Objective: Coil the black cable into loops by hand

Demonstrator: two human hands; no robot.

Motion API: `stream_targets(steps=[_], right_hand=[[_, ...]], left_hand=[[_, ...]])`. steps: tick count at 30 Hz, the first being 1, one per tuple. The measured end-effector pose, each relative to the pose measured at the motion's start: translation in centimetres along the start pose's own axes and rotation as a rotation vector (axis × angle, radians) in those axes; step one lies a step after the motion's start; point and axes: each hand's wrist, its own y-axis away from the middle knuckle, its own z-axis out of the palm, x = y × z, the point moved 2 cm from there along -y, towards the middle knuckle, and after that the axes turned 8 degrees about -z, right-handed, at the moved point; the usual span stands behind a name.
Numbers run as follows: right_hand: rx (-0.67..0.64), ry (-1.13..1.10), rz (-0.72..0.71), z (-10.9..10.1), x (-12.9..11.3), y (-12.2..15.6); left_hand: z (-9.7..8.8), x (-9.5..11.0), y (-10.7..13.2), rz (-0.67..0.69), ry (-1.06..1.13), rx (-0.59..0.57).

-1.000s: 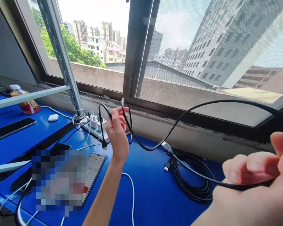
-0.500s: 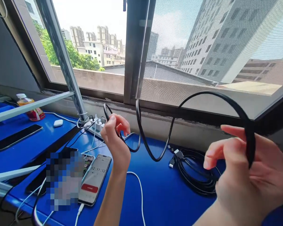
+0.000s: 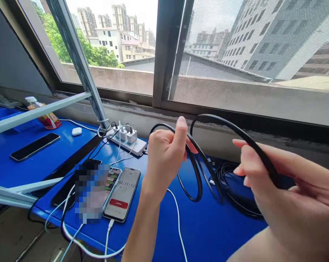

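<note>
A black cable (image 3: 230, 125) hangs in loose loops between my two hands, above the blue table. My left hand (image 3: 165, 149) is closed around its looped part, with the thumb pointing up. Some of those loops hang down past the fingers and blur slightly. My right hand (image 3: 281, 185) pinches the cable at the right, where it runs across the fingers into the palm; its end is hidden. Behind the hands, a second black cable (image 3: 243, 208) lies coiled on the table, partly hidden by my right hand.
Left of my forearm lie a phone with a timer (image 3: 124, 193) and other phones with charging cables. A white power strip (image 3: 139, 146) with plugs stands near the window wall. Farther left are a metal frame (image 3: 44, 112), an earbud case (image 3: 77, 131), a dark phone (image 3: 35, 146) and a bottle (image 3: 31, 99).
My left hand has moved right, closer to my right hand, and turned thumb up. The cable's loops are gathered more tightly beside it. The view has shifted slightly.
</note>
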Motion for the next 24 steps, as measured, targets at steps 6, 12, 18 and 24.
stream_targets(steps=[6, 12, 18, 24], right_hand=[[-0.115, -0.029, -0.065, 2.4, -1.8, -0.9], [-0.230, -0.149, 0.006, 3.1, -1.6, -1.1], [-0.193, -0.270, 0.153, 3.6, -1.2, -1.1], [0.054, -0.427, 0.471, 3.2, 0.3, -1.4]], left_hand=[[1.4, -0.3, -0.1, -0.032, 0.096, -0.232], [1.9, -0.5, -0.3, -0.067, 0.119, -0.165], [1.9, -0.2, -0.4, -0.050, 0.213, -0.191], [1.2, -0.3, -0.1, -0.125, 0.209, -0.505]])
